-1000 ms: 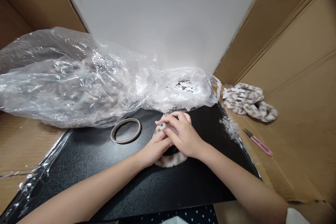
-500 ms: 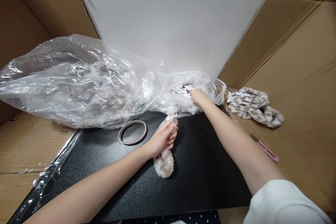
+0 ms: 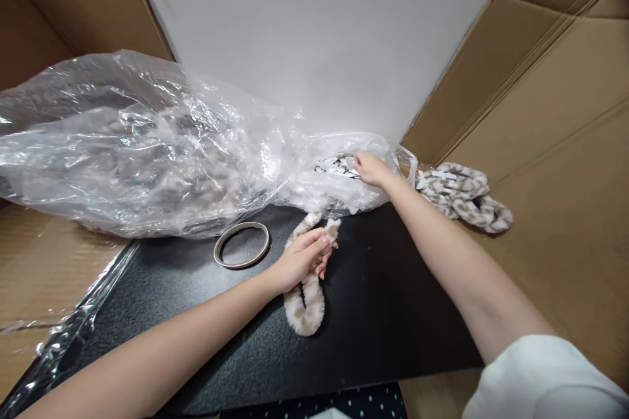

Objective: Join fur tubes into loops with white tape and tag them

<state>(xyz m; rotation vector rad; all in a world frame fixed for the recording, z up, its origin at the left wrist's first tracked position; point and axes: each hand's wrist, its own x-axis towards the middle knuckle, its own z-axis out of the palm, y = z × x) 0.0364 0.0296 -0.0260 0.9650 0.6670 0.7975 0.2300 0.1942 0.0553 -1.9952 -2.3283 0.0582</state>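
Observation:
My left hand point(image 3: 301, 262) is closed around a fluffy cream-and-brown headband point(image 3: 305, 321), held as a narrow loop over the black table. The two upper ends of the loop stand apart above my fingers. At the opening of a small clear plastic bag point(image 3: 339, 193), my right hand point(image 3: 372, 169) has its fingers pinched together. Small white tags with black print point(image 3: 337, 165) fill that bag, right by my fingertips. Whatever is in the pinch is too small to make out.
A large clear bag point(image 3: 147, 163) of fluffy pieces lies left. A tape roll point(image 3: 242, 245) rests on the black table point(image 3: 383, 321). More fluffy headbands point(image 3: 462, 196) with white tags lie right, by cardboard point(image 3: 545, 118). A white wall point(image 3: 334, 39) stands behind.
The headband's loop has spread, its upper ends now apart. My right hand has lifted slightly, fingertips now showing above the tags. The pink-handled tool is now hidden behind my right arm.

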